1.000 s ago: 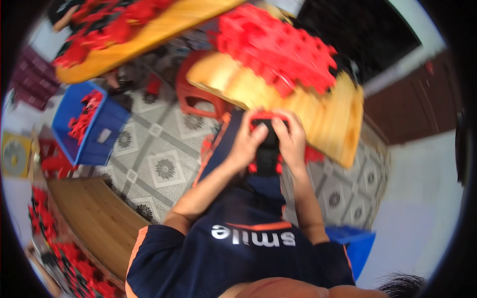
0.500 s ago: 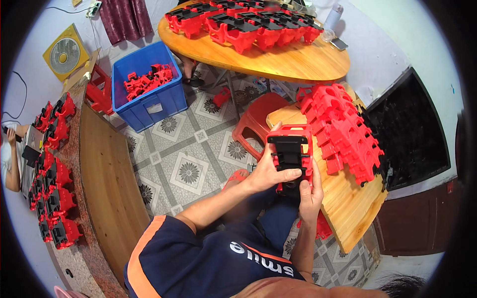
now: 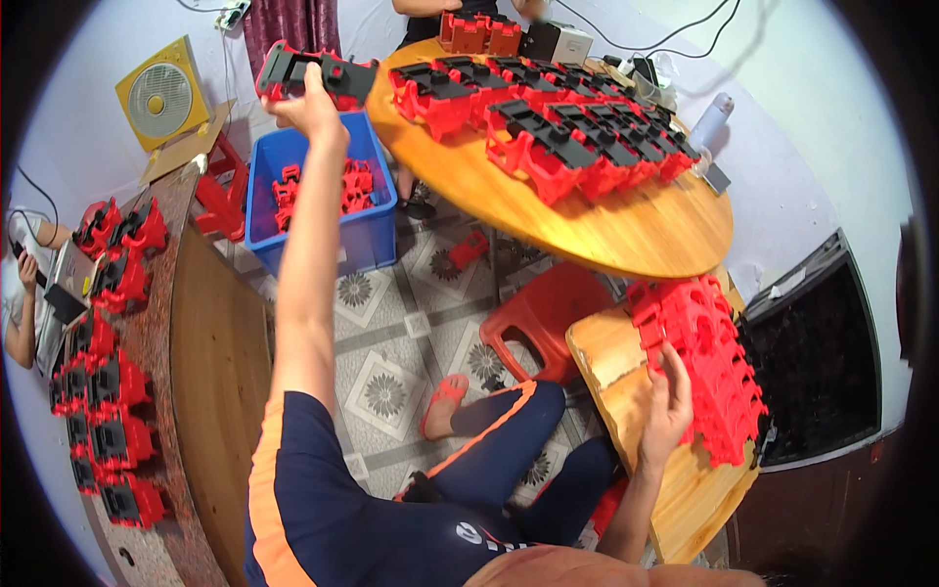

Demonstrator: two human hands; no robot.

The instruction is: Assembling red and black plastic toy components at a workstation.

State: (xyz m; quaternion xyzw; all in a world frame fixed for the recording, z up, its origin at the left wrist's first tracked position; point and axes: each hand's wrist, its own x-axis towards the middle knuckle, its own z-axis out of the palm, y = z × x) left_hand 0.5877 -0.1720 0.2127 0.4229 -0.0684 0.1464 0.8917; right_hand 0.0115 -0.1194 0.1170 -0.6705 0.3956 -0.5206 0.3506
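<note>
Red-and-black part point(image 3: 339, 78) fills the left grip point(image 3: 315, 110); the right grip point(image 3: 667, 411), loosely parted, is beside red parts point(image 3: 706, 357); white lettering point(image 3: 469, 533) marks the navy shirt point(image 3: 377, 523).

One head-worn fisheye looks down — legs point(image 3: 504, 450) near, the round table point(image 3: 636, 237) farther off.

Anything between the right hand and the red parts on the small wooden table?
Nothing visible. The right hand overlaps the near side of the red parts on the small wooden table; whether it touches them, I can't tell.
</note>
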